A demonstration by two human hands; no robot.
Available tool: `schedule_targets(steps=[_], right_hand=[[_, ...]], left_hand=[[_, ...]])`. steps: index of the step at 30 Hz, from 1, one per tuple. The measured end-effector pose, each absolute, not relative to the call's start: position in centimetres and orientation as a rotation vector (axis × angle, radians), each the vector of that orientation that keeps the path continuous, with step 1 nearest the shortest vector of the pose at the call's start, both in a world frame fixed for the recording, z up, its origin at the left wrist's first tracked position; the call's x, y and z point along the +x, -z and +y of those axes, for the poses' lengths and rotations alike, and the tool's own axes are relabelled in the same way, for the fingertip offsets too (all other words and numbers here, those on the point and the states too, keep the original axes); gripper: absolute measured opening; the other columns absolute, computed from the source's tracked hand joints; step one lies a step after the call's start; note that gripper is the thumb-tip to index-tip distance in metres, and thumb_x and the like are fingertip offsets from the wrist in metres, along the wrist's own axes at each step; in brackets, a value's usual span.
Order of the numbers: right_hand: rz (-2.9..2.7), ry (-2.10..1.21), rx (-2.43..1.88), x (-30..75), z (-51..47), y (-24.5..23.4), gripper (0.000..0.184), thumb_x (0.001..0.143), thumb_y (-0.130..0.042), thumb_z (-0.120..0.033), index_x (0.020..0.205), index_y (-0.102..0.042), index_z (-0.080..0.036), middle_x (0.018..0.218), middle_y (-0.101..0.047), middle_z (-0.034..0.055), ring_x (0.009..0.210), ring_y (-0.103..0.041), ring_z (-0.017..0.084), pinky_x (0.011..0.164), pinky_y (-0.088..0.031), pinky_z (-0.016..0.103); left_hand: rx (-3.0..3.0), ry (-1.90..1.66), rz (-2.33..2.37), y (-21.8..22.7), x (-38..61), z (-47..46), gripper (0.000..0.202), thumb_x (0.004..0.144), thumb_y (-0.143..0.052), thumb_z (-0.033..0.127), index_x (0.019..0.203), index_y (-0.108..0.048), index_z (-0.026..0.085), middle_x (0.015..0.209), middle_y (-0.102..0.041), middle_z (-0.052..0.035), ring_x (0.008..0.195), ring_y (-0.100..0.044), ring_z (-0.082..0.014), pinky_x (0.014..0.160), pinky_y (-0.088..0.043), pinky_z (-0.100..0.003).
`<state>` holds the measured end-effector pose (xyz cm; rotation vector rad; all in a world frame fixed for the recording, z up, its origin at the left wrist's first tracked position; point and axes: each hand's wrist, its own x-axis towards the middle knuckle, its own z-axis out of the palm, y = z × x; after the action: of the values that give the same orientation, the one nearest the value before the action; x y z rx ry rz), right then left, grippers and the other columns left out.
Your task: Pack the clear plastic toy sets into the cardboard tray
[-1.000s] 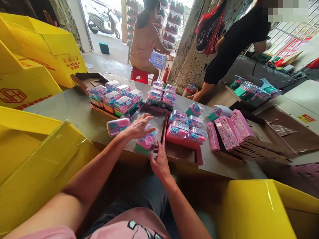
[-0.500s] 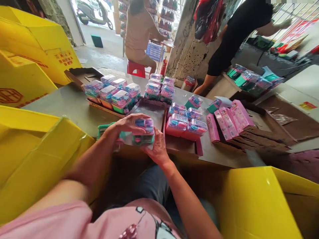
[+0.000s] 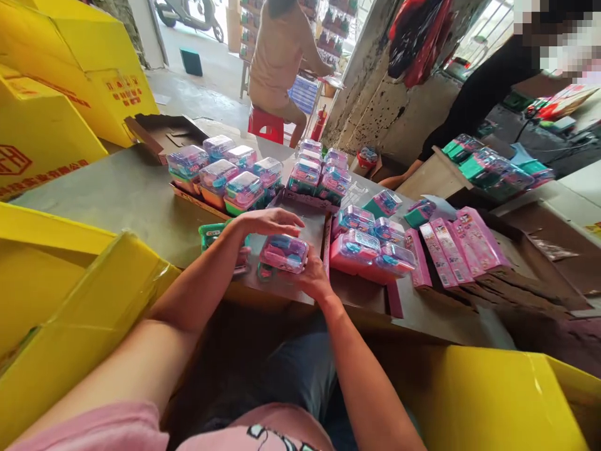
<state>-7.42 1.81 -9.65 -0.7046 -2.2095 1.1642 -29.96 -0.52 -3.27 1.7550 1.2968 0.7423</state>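
Observation:
A small plastic box with a clear lid point(image 3: 283, 253) is at the near edge of the table, pink and blue items showing through the lid. My right hand point(image 3: 315, 274) grips its right side, with the fingers partly hidden behind it. Over the top of the box, my left hand point(image 3: 271, 222) is open with fingers stretched out, apparently just above the lid. A green piece point(image 3: 265, 272) shows under the box's left corner. Beside my left forearm lies a green plastic tray point(image 3: 209, 234), partly hidden by the arm.
Filled cartons of similar boxes point(image 3: 218, 175) and red-based boxes point(image 3: 355, 247) stand on the grey table point(image 3: 89, 194). Pink flat packs point(image 3: 479, 241) lie to the right. Yellow cartons point(image 3: 498, 401) flank me. Two other people are beyond the table, one on a red stool point(image 3: 265, 125).
My left hand has come off the box's side and opened above it. The box now tilts its lid toward me, held by my right hand. The view has shifted slightly.

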Motion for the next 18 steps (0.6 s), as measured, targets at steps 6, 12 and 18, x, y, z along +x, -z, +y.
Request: schedule_targets(steps=[6, 12, 18], right_hand=[[-1.894, -1.395, -0.767, 2.5, 2.5, 3.5, 0.076, 0.056, -0.091, -0.036, 0.121, -0.053, -0.026, 0.118, -0.065, 0.0057, 0.106, -0.065, 0.028, 0.090, -0.057, 0.042], [-1.924, -1.035, -1.116, 12.3, 6.7, 3.9, 0.075, 0.058, -0.091, -0.038, 0.122, -0.053, -0.034, 0.119, -0.066, 0.0056, 0.106, -0.065, 0.031, 0.090, -0.057, 0.049], [-2.016, -1.204, -0.990, 12.1, 8.4, 7.5, 0.077, 0.058, -0.090, -0.037, 0.123, -0.053, -0.022, 0.119, -0.066, 0.0104, 0.108, -0.065, 0.030, 0.094, -0.056, 0.046]], left_hand=[[1.768, -0.813, 1.266, 3.6, -30.5, 2.2, 0.072, 0.081, -0.055, 0.069, 0.130, -0.061, 0.017, 0.115, -0.071, -0.0106, 0.102, -0.067, -0.0210, 0.088, -0.052, -0.031], [1.872, -0.676, 1.558, 2.9, -27.7, 3.0, 0.064, 0.078, -0.062, 0.061, 0.127, -0.063, 0.020, 0.109, -0.072, -0.0056, 0.093, -0.067, -0.0195, 0.080, -0.050, -0.027], [1.792, -0.559, 1.778, 6.8, -17.9, 1.5, 0.059, 0.084, -0.053, 0.061, 0.123, -0.061, 0.017, 0.119, -0.068, -0.0111, 0.098, -0.066, -0.0247, 0.081, -0.051, -0.030]])
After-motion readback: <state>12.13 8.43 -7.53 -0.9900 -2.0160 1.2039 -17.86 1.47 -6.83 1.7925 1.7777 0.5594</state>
